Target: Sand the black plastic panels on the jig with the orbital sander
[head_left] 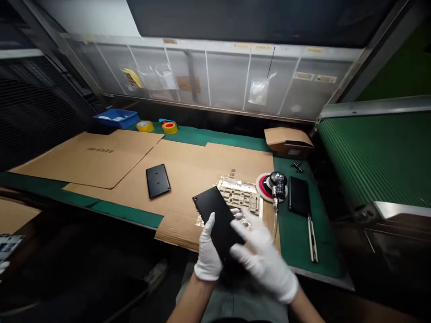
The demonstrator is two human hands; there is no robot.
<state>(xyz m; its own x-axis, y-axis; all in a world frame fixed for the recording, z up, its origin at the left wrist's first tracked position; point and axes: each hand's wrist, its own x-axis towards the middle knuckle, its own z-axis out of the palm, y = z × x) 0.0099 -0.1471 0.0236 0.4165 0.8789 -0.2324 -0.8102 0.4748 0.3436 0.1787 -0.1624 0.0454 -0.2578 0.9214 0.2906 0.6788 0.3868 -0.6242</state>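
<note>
In the head view I hold a flat black rectangular panel [218, 220] tilted above the front of the bench. My left hand [209, 253], in a white glove, is closed around its lower left side, thumb along the edge. My right hand [266, 255], also gloved, is at the panel's right side with its fingers apart and smeared by motion; whether it touches the panel I cannot tell. Just behind the panel is a beige fixture plate [240, 197] with raised blocks and slots, partly covered by the panel and right hand. A second black panel [158, 181] lies on the cardboard.
A round sander [278, 184] with a hose sits right of the fixture. Beside it lie a black rectangular piece [299, 196] and a light-handled tool [313, 240]. Cardboard sheets [188, 166] cover the green bench. At the back are a blue bin [117, 119], tape rolls [145, 126] and a cardboard box [288, 141].
</note>
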